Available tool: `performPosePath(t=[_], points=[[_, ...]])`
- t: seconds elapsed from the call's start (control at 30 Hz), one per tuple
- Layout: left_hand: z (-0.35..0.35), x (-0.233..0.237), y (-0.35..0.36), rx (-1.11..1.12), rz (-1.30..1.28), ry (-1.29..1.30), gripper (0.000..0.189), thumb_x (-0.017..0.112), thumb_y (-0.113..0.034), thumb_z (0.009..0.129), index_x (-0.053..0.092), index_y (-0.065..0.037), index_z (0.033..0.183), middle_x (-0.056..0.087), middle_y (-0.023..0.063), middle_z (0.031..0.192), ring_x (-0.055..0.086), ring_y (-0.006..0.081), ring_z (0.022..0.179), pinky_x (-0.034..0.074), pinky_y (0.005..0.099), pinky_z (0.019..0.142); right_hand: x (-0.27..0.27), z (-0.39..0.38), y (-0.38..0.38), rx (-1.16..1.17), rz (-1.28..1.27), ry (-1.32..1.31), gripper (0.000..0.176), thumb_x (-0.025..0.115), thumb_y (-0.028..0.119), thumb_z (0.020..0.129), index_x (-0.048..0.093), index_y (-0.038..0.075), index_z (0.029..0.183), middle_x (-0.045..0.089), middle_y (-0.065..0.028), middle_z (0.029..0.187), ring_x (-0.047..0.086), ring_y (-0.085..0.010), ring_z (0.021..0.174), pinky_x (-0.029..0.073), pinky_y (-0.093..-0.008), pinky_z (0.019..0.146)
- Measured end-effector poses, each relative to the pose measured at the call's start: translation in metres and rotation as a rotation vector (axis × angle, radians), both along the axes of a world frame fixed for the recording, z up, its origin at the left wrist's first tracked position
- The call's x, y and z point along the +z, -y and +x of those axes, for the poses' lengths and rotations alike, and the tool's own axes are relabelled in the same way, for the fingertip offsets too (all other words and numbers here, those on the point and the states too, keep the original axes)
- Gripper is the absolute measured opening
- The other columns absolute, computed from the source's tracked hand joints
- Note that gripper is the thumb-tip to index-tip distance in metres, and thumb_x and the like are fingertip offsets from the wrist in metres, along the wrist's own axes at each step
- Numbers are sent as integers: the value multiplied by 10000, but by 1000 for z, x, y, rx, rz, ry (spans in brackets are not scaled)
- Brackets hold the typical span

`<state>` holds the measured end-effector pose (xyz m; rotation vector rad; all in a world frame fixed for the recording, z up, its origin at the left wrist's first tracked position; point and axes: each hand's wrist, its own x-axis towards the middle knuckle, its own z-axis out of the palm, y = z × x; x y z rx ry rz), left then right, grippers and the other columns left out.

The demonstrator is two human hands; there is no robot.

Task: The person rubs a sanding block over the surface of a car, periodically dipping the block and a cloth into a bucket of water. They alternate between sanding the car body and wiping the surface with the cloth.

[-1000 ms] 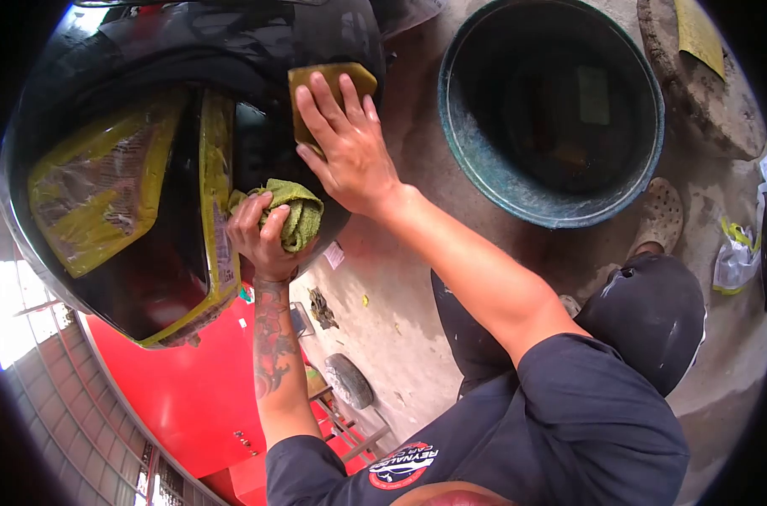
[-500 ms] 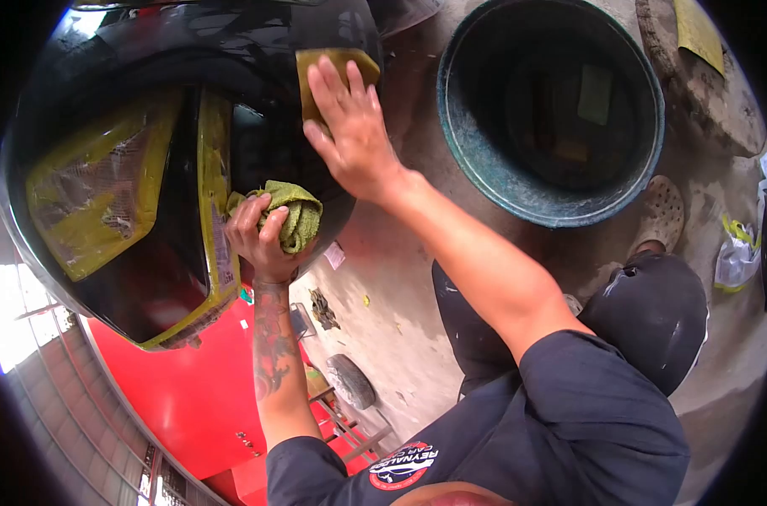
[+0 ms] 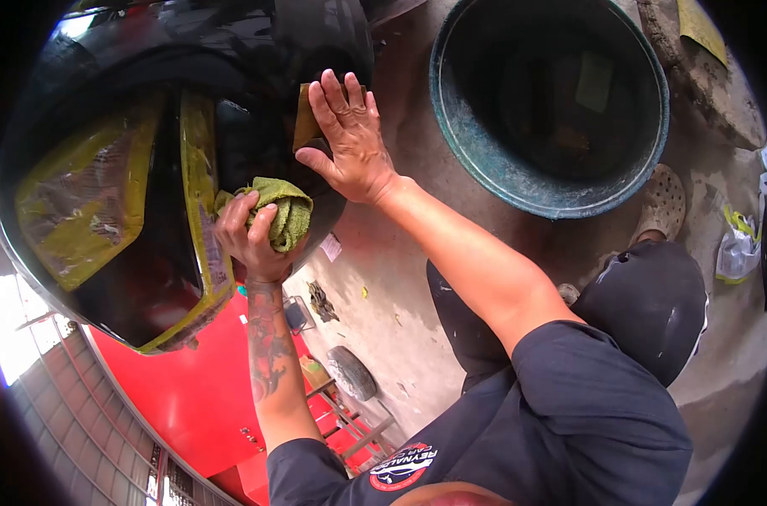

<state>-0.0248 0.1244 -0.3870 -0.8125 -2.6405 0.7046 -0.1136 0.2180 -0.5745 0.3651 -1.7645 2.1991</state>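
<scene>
My left hand (image 3: 252, 240) is closed around a bunched green cloth (image 3: 284, 221), resting against a glossy black vehicle body panel (image 3: 257, 143). Higher and to the right, my right hand (image 3: 349, 139) lies flat with fingers stretched out over a brown sheet that looks like sandpaper (image 3: 307, 118). Its palm presses the sheet on the panel's curved edge, hiding much of it. Yellow masking tape (image 3: 199, 160) with printed paper borders a light-shaped area (image 3: 88, 202) left of my left hand.
A large round tub (image 3: 552, 207) of dark water stands right of the panel, with a pale sheet in it. A plastic bag (image 3: 739, 251) lies at the far right. Below are a stone-like block (image 3: 351, 374), a metal stand (image 3: 358, 430) and a red surface (image 3: 181, 396).
My right hand and the brown sheet have slid slightly down along the panel edge. My left hand keeps the cloth in nearly the same place. The whole view has shifted a little.
</scene>
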Motion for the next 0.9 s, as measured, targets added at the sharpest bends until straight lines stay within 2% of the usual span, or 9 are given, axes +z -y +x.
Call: performPosePath(t=[0.03,0.13,0.27,0.37,0.47,0.5,0.6,0.73,0.9], points=[[2,0,2,3,-15,5,647,853,-458,769,518,-185,1250,565,110,1297,552,349,1201,445,537,1024,-2,1,0,-10,46,-12,994,670,550,925,121,224,1687,59,-95,1759,33,-364,1614,118,-662,1231],[2,0,1,-3,-4,1,640,847,-463,777,520,-182,1250,566,112,1296,556,350,1197,449,535,1023,-3,29,-4,31,-229,185,1078,692,617,884,131,159,1683,73,-153,1750,57,-379,1611,120,-644,1236],[0,-3,-3,-10,47,-19,587,859,-421,759,553,-210,1213,582,66,1303,570,343,1185,447,506,990,-15,41,-7,-8,-56,94,1228,761,682,775,141,124,1677,94,-181,1741,75,-395,1607,112,-628,1243],[-1,-5,2,-27,61,-27,601,857,-428,760,547,-208,1226,581,71,1307,565,348,1190,446,508,995,-9,40,-13,64,90,-24,1183,750,642,808,129,134,1677,86,-168,1744,66,-391,1609,84,-650,1239],[0,-4,0,-25,66,-19,611,852,-439,767,541,-209,1240,582,73,1306,565,351,1187,448,511,998,1,39,2,21,222,69,1104,722,582,863,120,143,1678,69,-156,1748,53,-381,1611,57,-686,1225],[1,-3,0,-22,63,-18,614,851,-443,767,540,-209,1242,581,75,1306,565,351,1188,448,511,1000,6,36,3,36,104,85,1014,672,524,928,108,145,1680,45,-159,1750,37,-389,1611,48,-722,1202],[-1,-4,2,-28,57,-14,618,850,-453,769,539,-210,1245,581,78,1303,565,352,1186,451,512,1002,18,14,6,-29,1,201,1005,656,523,941,93,141,1681,43,-168,1748,36,-404,1607,48,-730,1194],[2,-2,2,-21,39,-8,603,843,-446,781,538,-207,1243,579,86,1298,572,357,1169,462,519,988,32,-63,-17,-32,-154,327,852,495,562,1027,183,83,1659,135,-186,1730,131,-427,1586,112,-660,1226],[-4,-6,5,-67,51,-21,600,816,-477,814,523,-199,1258,565,110,1299,570,370,1150,490,524,969,34,23,18,-144,-111,234,842,460,581,1037,192,76,1655,186,-183,1718,160,-460,1567,139,-684,1209]])
